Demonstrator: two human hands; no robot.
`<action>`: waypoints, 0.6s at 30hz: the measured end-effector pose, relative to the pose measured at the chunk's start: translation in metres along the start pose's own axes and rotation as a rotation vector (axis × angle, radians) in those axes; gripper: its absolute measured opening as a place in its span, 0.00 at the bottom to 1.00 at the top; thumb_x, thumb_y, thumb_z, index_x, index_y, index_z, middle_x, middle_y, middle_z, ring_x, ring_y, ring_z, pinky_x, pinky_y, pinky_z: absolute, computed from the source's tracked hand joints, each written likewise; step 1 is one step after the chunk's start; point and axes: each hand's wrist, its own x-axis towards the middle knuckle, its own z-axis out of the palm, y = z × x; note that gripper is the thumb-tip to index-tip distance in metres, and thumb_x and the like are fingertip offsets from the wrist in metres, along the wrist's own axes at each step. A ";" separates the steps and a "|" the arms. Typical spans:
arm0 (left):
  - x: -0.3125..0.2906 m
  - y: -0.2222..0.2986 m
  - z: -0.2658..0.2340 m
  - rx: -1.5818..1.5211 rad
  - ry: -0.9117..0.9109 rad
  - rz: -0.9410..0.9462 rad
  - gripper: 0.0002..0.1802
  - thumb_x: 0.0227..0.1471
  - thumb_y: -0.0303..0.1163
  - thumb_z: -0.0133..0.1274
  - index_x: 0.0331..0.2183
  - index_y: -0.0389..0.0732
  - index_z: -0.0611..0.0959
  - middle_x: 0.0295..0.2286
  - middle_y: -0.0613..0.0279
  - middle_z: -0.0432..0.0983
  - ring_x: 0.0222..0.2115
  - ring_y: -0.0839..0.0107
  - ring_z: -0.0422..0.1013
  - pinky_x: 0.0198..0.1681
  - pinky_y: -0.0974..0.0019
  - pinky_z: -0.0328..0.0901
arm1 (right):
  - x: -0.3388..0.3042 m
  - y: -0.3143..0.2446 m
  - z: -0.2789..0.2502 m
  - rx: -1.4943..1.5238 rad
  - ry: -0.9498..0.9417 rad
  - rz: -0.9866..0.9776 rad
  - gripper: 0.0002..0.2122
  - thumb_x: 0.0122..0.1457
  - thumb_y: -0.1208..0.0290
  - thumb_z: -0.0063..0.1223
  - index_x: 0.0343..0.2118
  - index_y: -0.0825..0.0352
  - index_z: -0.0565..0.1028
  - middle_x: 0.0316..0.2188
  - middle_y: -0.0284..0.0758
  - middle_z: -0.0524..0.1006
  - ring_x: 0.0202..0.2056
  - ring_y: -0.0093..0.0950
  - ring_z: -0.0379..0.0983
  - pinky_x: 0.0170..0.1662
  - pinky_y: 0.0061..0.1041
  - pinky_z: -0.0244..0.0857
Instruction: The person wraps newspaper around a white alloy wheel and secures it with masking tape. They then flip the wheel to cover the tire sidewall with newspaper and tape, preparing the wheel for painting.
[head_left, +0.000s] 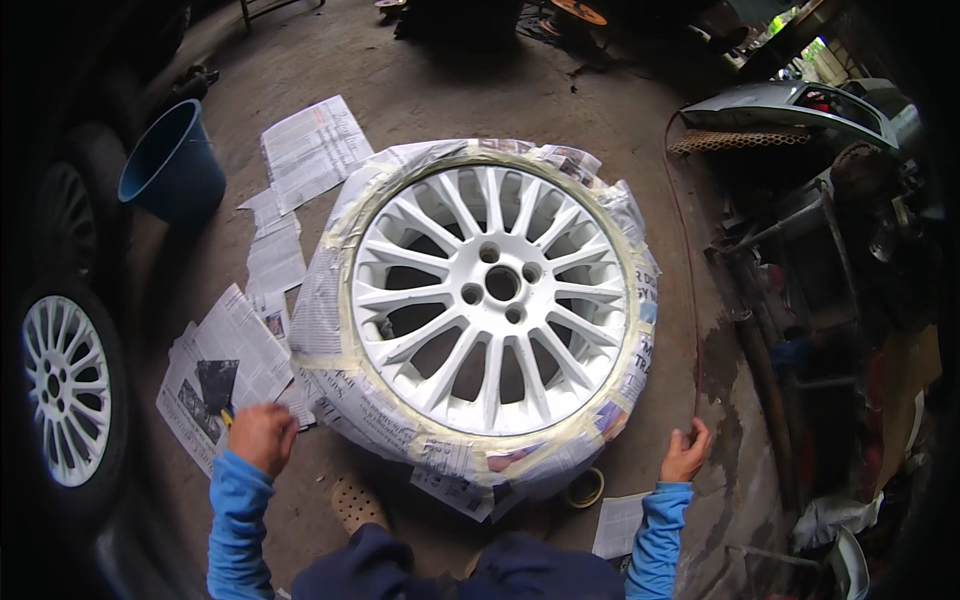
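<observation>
A white multi-spoke wheel point(488, 375) lies flat on the floor in front of me, its tyre wrapped in newspaper point(385, 420) fixed along the rim with pale masking tape point(349, 325). My left hand point(263, 440) is closed, left of the wheel and above loose newspaper sheets point(235, 335). A small yellow piece point(227, 416) shows beside its knuckles; whether the hand grips it is unclear. My right hand point(685, 452) is right of the wheel, apart from it, fingers loosely curled and spread, with nothing visible in them. A tape roll point(585, 503) lies by the wheel's near edge.
A blue bucket point(195, 185) stands at the far left. Another white wheel with its tyre point(62, 385) leans at the left. More newspaper point(315, 150) lies beyond the masked wheel. A thin hose point(693, 320) runs along the right, beside piled metal parts point(790, 240).
</observation>
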 end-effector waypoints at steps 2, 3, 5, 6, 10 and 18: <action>0.028 0.038 -0.020 -0.011 0.511 0.205 0.07 0.39 0.27 0.58 0.27 0.40 0.83 0.33 0.56 0.76 0.37 0.57 0.71 0.45 0.58 0.61 | 0.007 -0.051 0.012 0.014 -0.003 -0.206 0.19 0.48 0.75 0.52 0.45 0.70 0.68 0.47 0.46 0.67 0.46 0.41 0.64 0.49 0.36 0.59; 0.046 0.054 -0.020 -0.058 0.564 0.303 0.11 0.40 0.31 0.59 0.31 0.41 0.83 0.39 0.54 0.75 0.43 0.56 0.69 0.49 0.55 0.58 | 0.007 -0.072 0.023 -0.031 -0.017 -0.351 0.20 0.48 0.74 0.52 0.46 0.71 0.68 0.49 0.47 0.66 0.49 0.43 0.63 0.52 0.38 0.56; 0.073 0.086 -0.001 0.032 0.493 0.369 0.25 0.43 0.40 0.57 0.44 0.39 0.76 0.51 0.49 0.65 0.54 0.54 0.58 0.56 0.52 0.50 | 0.003 -0.101 0.053 -0.115 -0.138 -0.499 0.24 0.49 0.71 0.52 0.49 0.73 0.65 0.55 0.50 0.59 0.55 0.49 0.54 0.58 0.41 0.49; 0.083 0.097 0.013 0.032 0.418 0.288 0.34 0.44 0.45 0.55 0.50 0.36 0.69 0.55 0.49 0.56 0.58 0.54 0.51 0.59 0.51 0.44 | 0.000 -0.108 0.067 -0.124 -0.206 -0.530 0.26 0.51 0.66 0.51 0.52 0.72 0.63 0.57 0.50 0.56 0.57 0.49 0.50 0.59 0.42 0.45; 0.093 0.099 0.049 0.133 0.145 -0.003 0.50 0.45 0.56 0.50 0.58 0.30 0.53 0.61 0.48 0.40 0.62 0.55 0.35 0.62 0.50 0.32 | -0.017 -0.105 0.094 -0.487 -0.509 -0.451 0.31 0.57 0.52 0.42 0.58 0.70 0.57 0.62 0.49 0.47 0.62 0.48 0.39 0.62 0.47 0.33; 0.096 0.097 0.052 0.181 0.105 0.011 0.51 0.44 0.56 0.49 0.58 0.29 0.53 0.61 0.46 0.39 0.62 0.54 0.35 0.61 0.47 0.31 | -0.017 -0.099 0.094 -0.400 -0.498 -0.463 0.35 0.55 0.48 0.42 0.58 0.71 0.56 0.62 0.50 0.45 0.63 0.46 0.36 0.62 0.49 0.28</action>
